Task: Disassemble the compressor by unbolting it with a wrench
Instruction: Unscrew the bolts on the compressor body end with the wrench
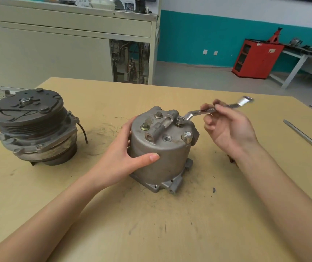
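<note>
On the table point(170, 233), left hand point(125, 157) clasps the compressor point(162, 161), right hand point(230, 133) pinches the wrench point(198, 112) on a bolt point(180, 121), which likely needs turning loose.

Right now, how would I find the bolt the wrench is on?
On the tan table, look at the silver housing in the middle, not the dark pulley unit on the left. Bolts stick up from its top face. Yours is the back right bolt, the only one with the wrench ring over it.
</note>
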Action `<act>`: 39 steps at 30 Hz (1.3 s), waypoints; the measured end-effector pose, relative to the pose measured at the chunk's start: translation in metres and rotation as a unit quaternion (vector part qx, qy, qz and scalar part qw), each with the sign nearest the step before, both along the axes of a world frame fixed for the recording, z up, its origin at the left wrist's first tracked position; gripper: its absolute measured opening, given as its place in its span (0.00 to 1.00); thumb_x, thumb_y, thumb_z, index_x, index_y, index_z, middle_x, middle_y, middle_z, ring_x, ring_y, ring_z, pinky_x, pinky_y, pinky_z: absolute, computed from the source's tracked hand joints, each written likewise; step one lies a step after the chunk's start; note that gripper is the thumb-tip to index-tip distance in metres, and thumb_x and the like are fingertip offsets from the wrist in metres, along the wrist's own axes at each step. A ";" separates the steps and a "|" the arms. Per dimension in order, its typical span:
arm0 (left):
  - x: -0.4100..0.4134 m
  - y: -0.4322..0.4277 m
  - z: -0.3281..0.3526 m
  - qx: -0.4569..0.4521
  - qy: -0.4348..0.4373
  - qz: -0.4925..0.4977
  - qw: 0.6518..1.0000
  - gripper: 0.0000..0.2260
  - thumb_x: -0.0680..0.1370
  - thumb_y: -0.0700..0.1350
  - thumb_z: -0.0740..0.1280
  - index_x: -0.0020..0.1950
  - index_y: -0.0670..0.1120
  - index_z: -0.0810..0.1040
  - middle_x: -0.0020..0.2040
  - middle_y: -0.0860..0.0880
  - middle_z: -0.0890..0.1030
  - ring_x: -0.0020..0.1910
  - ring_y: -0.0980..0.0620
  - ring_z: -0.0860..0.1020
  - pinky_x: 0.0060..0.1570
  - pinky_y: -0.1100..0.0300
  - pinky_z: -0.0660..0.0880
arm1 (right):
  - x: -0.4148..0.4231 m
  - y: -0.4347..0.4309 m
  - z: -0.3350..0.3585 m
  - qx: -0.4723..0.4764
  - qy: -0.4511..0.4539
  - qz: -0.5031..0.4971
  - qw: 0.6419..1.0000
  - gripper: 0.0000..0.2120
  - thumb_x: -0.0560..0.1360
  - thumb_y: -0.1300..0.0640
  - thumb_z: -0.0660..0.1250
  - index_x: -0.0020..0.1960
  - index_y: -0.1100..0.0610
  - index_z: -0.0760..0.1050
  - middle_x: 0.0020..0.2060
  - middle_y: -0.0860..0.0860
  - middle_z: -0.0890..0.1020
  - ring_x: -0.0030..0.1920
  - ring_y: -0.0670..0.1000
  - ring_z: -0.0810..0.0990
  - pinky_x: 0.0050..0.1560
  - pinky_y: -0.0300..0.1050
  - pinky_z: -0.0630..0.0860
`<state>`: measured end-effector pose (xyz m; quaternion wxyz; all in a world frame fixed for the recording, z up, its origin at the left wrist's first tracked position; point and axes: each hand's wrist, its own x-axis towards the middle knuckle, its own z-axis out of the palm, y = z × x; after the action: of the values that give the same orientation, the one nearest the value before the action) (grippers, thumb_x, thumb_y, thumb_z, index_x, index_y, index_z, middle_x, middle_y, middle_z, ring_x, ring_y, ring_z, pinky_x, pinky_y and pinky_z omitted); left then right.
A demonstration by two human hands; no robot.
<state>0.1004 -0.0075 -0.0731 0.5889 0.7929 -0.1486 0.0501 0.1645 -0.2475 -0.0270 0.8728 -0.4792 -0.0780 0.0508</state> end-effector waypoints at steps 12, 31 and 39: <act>-0.001 0.001 0.001 -0.001 -0.001 -0.002 1.000 0.37 0.62 0.63 0.73 0.66 0.69 0.58 0.62 0.75 0.71 0.63 0.71 0.71 0.53 0.78 0.68 | 0.053 0.042 0.029 -0.016 0.052 0.148 0.988 0.13 0.82 0.57 0.51 0.51 0.59 0.73 0.27 0.49 0.77 0.26 0.44 0.68 0.26 0.33 0.62; -0.004 -0.002 0.002 -0.008 -0.002 -0.005 1.000 0.35 0.63 0.62 0.71 0.66 0.67 0.60 0.59 0.76 0.72 0.60 0.73 0.71 0.50 0.79 0.68 | -0.068 0.032 -0.020 -0.313 -0.489 -0.263 0.770 0.05 0.78 0.57 0.65 0.49 0.58 0.71 0.50 0.57 0.81 0.52 0.53 0.83 0.49 0.46 0.81; -0.001 -0.001 0.000 -0.009 -0.001 -0.006 1.000 0.37 0.62 0.63 0.71 0.68 0.66 0.59 0.62 0.74 0.72 0.61 0.72 0.71 0.51 0.79 0.68 | -0.070 0.025 -0.031 -0.395 -0.569 -0.313 0.650 0.03 0.79 0.60 0.64 0.47 0.59 0.72 0.51 0.55 0.81 0.49 0.50 0.83 0.50 0.41 0.80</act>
<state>0.0990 -0.0086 -0.0736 0.5960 0.7868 -0.1529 0.0487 0.0949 -0.2228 -0.0578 0.3495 -0.7093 -0.3773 -0.4821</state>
